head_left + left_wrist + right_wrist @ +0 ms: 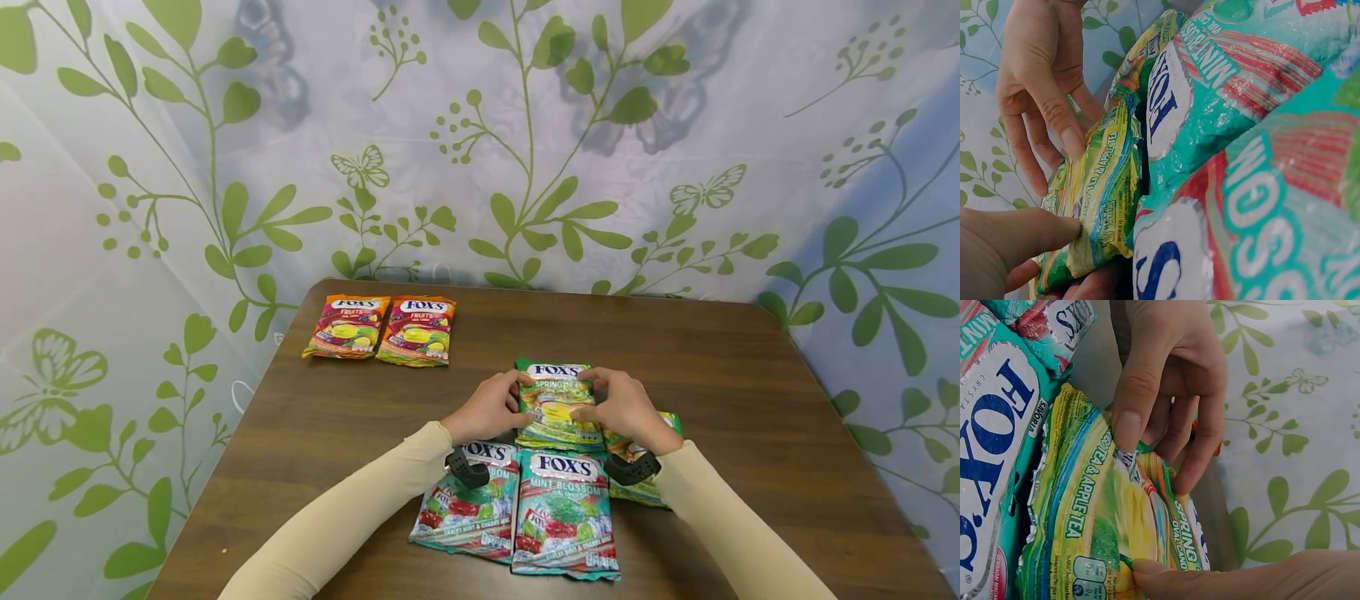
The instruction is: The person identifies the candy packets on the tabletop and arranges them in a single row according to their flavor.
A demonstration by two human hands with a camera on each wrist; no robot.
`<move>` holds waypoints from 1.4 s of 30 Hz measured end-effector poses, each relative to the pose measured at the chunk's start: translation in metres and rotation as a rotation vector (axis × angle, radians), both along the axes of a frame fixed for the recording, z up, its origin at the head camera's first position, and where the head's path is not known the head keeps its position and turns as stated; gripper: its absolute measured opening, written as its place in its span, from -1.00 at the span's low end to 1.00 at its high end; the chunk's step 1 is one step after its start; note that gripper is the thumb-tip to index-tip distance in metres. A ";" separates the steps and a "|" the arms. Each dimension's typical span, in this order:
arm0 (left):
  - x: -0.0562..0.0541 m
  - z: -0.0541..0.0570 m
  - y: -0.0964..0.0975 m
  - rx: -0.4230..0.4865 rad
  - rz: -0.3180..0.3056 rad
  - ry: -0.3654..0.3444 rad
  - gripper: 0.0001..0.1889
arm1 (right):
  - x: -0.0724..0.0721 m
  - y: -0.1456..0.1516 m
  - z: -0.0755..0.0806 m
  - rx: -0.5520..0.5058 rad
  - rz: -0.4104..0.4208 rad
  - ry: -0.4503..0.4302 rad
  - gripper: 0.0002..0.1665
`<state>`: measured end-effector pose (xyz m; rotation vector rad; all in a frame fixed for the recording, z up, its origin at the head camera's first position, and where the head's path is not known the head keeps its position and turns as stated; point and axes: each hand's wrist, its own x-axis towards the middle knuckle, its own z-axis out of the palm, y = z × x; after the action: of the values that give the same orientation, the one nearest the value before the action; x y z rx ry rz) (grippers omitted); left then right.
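Observation:
A green and yellow Fox's Spring Tea candy bag (557, 429) lies face up between both hands, just above the mint bags in the head view. My left hand (487, 408) grips its left side, thumb on the front; the left wrist view shows fingers tucked under the bag (1107, 187). On the opposite side my right hand (622, 408) holds the edge, its thumb pressed on the printed face (1100, 494). Another yellow-green bag (670, 422) sits under the right wrist, partly covered by it. Two teal Fox's Mint Blossom bags (566, 517) lie side by side nearest me.
Two orange Fox's Fruits candy bags (416, 333) lie next to each other at the far left of the brown wooden table (637, 333). Behind the table hangs a white curtain (420, 208) with green leaves and butterflies. Black straps (467, 469) circle both wrists.

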<state>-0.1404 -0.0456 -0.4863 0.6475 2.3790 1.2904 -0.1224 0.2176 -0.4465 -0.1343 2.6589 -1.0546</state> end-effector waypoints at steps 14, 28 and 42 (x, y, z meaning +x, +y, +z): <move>-0.006 0.006 -0.008 0.054 0.046 0.016 -0.50 | -0.006 -0.005 0.003 -0.045 -0.017 0.027 -0.25; -0.028 0.013 -0.027 0.016 0.067 0.077 -0.50 | -0.026 -0.022 0.003 -0.120 -0.007 0.057 -0.25; -0.062 0.015 -0.054 -0.067 0.073 0.132 -0.51 | -0.062 -0.055 -0.009 -0.141 -0.048 0.065 -0.23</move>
<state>-0.2029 -0.1000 -0.4710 0.6491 2.5629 1.2258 -0.1842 0.1628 -0.4558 -0.1355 2.6558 -1.2749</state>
